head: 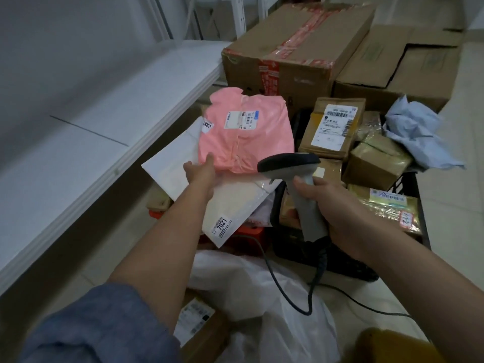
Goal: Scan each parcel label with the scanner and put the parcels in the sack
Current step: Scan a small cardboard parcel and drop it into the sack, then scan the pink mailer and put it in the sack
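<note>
A pink plastic parcel (246,132) with a white label facing up lies on top of a heap of parcels. My left hand (200,171) grips its near left edge, thumb on top. My right hand (337,205) holds the grey handle of a barcode scanner (290,166), whose dark head points left toward the pink parcel. Beneath the pink parcel lie white padded mailers (227,205), one marked 7021. The white sack (262,292) gapes open below my arms, with a labelled cardboard parcel (199,323) beside it at the bottom.
Small taped cardboard parcels (332,127) fill a black crate (408,184) on the right, with crumpled pale blue wrapping (419,137) beside them. Big cardboard boxes (296,48) stand behind. A white ledge (104,142) runs along the left. The scanner cable (288,292) trails over the sack.
</note>
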A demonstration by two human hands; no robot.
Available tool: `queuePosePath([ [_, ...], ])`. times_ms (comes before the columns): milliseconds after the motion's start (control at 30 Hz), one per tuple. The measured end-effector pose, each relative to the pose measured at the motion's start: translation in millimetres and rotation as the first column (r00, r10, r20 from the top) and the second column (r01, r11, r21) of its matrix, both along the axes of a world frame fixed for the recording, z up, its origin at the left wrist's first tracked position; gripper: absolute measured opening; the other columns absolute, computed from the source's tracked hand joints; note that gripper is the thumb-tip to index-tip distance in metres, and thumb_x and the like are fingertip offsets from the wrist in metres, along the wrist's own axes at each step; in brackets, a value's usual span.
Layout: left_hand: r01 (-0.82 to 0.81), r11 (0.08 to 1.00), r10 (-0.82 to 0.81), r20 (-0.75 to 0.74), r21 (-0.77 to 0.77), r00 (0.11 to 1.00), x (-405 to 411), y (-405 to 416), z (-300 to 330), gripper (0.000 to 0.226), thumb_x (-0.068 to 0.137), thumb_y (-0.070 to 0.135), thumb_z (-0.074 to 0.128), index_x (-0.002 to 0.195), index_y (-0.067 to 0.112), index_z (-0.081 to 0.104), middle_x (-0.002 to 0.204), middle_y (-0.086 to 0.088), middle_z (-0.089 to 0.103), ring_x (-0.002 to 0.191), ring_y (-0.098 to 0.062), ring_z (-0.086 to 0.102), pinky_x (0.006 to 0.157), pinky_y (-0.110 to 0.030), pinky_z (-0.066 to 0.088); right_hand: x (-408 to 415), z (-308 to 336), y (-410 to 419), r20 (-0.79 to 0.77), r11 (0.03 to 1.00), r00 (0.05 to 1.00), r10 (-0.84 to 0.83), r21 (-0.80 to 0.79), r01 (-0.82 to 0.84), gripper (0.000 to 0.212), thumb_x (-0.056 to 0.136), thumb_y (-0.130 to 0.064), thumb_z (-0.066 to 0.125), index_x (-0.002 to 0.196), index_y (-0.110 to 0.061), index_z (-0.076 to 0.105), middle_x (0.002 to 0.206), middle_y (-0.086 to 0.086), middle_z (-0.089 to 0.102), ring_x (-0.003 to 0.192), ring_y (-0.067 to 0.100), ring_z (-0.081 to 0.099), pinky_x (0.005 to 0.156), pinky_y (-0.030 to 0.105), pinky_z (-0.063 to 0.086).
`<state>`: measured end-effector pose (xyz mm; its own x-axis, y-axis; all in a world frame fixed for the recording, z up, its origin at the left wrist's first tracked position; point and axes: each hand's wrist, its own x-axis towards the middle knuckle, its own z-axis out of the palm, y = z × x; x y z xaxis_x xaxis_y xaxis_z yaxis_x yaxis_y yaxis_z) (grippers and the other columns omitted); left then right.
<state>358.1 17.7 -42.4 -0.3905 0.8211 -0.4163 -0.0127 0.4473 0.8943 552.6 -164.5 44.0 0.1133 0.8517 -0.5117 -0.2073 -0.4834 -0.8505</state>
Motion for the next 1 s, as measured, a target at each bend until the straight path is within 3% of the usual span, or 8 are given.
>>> queuePosePath([
  [200, -0.021, 0.993, 0.031, 0.08, -0.116, 0.996, 6, 33, -25, 0.042, 0.086, 0.015, 0.07, 0.121, 0.003, 0.049, 0.117, -0.017, 0.061, 0.092, -0.025, 0.062, 0.077, -0.036, 0.057, 11, -3, 5, 0.019, 1.0, 1.0, -0.017, 0.016, 0.017, 0.021, 0.096, -0.035, 0.06, 0.107, -0.018, 0.062, 0.079, 0.004, 0.061, 0.072, 0.021, 0.061, 0.063, 0.03, 0.049],
  [333, 0.046, 0.997, -0.04, 0.098, -0.065, 0.994, 13, 17, -27, 0.04, 0.097, 0.01, 0.05, 0.135, -0.001, 0.045, 0.109, -0.014, 0.062, 0.067, -0.016, 0.056, 0.06, -0.027, 0.052, 15, -2, 6, 0.052, 0.999, 0.998, -0.022, 0.041, 0.02, 0.021, 0.097, -0.033, 0.058, 0.109, -0.016, 0.063, 0.084, 0.005, 0.06, 0.072, 0.02, 0.061, 0.051, 0.024, 0.047],
  [433, -0.064, 0.994, 0.085, 0.24, -0.092, 0.967, 3, -10, -24, 0.034, 0.093, -0.001, 0.045, 0.127, 0.003, 0.047, 0.135, -0.02, 0.052, 0.079, -0.019, 0.055, 0.081, -0.032, 0.052, 11, 0, 3, 0.078, 0.999, 0.996, -0.034, 0.037, 0.031, 0.025, 0.097, -0.034, 0.058, 0.114, -0.016, 0.061, 0.086, 0.007, 0.06, 0.078, 0.023, 0.061, 0.055, 0.026, 0.047],
  [533, -0.121, 0.981, 0.182, 0.512, -0.15, 0.84, -14, -46, -25, 0.047, 0.067, -0.01, 0.038, 0.11, 0.001, 0.053, 0.12, -0.018, 0.057, 0.099, -0.032, 0.058, 0.088, -0.049, 0.052, 5, 2, -2, 0.094, 0.999, 0.995, -0.042, 0.034, 0.039, 0.027, 0.097, -0.033, 0.058, 0.116, -0.014, 0.06, 0.087, 0.007, 0.06, 0.076, 0.022, 0.06, 0.055, 0.027, 0.046],
  [600, -0.102, 0.99, 0.141, 0.623, -0.098, 0.769, -23, -74, -15, 0.031, 0.073, -0.004, 0.042, 0.1, 0.005, 0.055, 0.108, -0.015, 0.064, 0.099, -0.032, 0.062, 0.094, -0.052, 0.049, 0, 5, -10, 0.103, 0.999, 0.994, -0.028, 0.033, 0.025, 0.024, 0.097, -0.032, 0.058, 0.112, -0.013, 0.061, 0.085, 0.006, 0.06, 0.073, 0.019, 0.06, 0.056, 0.027, 0.046],
  [733, -0.026, 0.999, 0.036, 0.623, -0.025, 0.781, -46, -124, -1, 0.02, 0.096, 0.009, 0.055, 0.115, 0.007, 0.06, 0.092, -0.015, 0.073, 0.096, -0.032, 0.066, 0.094, -0.055, 0.047, -13, 14, -32, 0.096, 0.998, 0.995, 0.015, 0.052, -0.02, 0.017, 0.098, -0.03, 0.057, 0.101, -0.013, 0.062, 0.078, 0.004, 0.06, 0.053, 0.01, 0.061, 0.051, 0.022, 0.048],
  [867, 0.035, 0.999, -0.021, 0.58, -0.013, 0.814, -80, -162, 14, 0.023, 0.097, 0.004, 0.052, 0.119, 0.004, 0.059, 0.088, -0.013, 0.075, 0.088, -0.027, 0.07, 0.084, -0.049, 0.053, -34, 19, -64, 0.162, 0.989, 0.981, 0.107, 0.085, -0.122, 0.012, 0.098, -0.032, 0.056, 0.098, -0.021, 0.06, 0.084, 0.005, 0.063, 0.073, 0.017, 0.062, 0.064, 0.027, 0.049],
  [1000, 0.093, 0.996, -0.071, 0.537, -0.013, 0.841, -113, -194, 37, 0.021, 0.093, 0.002, 0.057, 0.114, 0.006, 0.061, 0.093, -0.013, 0.075, 0.097, -0.029, 0.068, 0.091, -0.05, 0.052, -57, 25, -90, 0.095, 0.974, 0.977, 0.193, 0.098, -0.202, 0.007, 0.098, -0.031, 0.056, 0.102, -0.025, 0.058, 0.093, 0.006, 0.062, 0.065, 0.009, 0.064, 0.055, 0.023, 0.053],
])
